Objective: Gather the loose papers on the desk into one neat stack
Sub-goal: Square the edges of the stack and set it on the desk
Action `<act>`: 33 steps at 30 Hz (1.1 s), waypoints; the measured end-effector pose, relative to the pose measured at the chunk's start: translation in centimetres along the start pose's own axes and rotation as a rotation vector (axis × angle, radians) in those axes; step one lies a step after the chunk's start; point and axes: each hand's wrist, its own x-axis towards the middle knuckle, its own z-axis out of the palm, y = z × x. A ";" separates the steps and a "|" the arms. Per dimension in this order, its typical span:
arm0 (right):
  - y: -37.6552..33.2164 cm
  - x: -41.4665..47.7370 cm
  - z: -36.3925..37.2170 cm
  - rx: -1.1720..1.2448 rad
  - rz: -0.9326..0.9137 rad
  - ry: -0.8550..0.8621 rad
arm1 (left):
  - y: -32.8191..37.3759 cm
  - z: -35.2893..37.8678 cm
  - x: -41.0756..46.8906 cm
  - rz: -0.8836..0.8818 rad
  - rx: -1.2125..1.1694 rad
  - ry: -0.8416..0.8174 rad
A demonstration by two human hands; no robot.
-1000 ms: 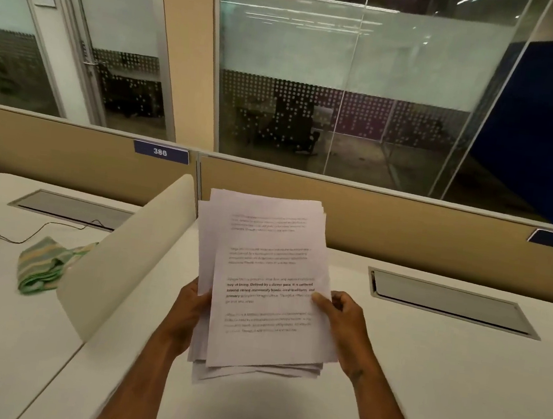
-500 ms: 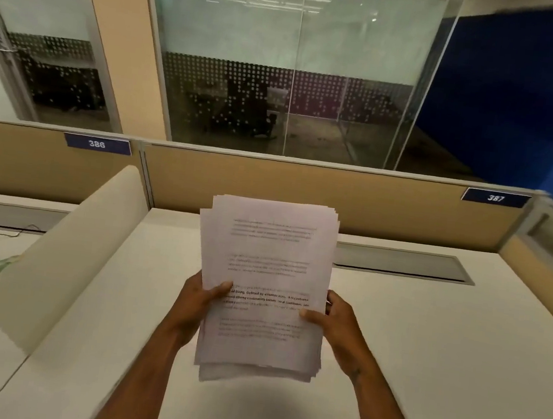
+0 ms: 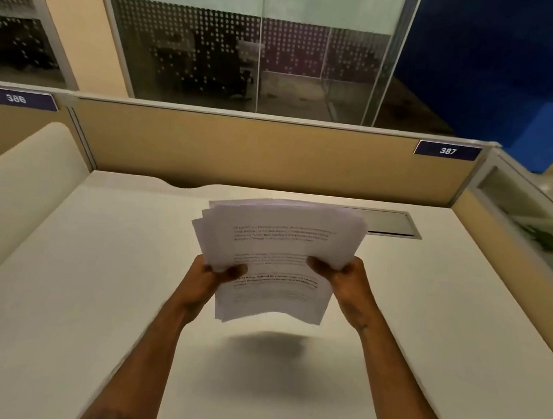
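Note:
A bundle of white printed papers [image 3: 278,244] hangs in the air above the white desk [image 3: 86,291], its top edge tipped away from me and its shadow on the desk below. Several sheet edges fan out unevenly at the upper left corner. My left hand [image 3: 213,279] grips the bundle's left edge with the thumb on top. My right hand [image 3: 346,279] grips the right edge the same way. No loose sheets lie on the desk in view.
A tan partition [image 3: 257,152] with the label 387 [image 3: 447,150] closes the back of the desk. A grey cable flap [image 3: 390,222] sits behind the papers. A curved white divider [image 3: 11,199] stands at the left, a side panel [image 3: 522,244] at the right.
Both hands have carried the papers forward and tilted them flatter, away from me. The view has swung right, so the green cloth on the left desk has left the frame.

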 end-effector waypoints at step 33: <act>2.6 -0.5 -1.5 0.019 -0.002 0.038 | -1.1 3.7 -0.2 -0.015 0.069 0.095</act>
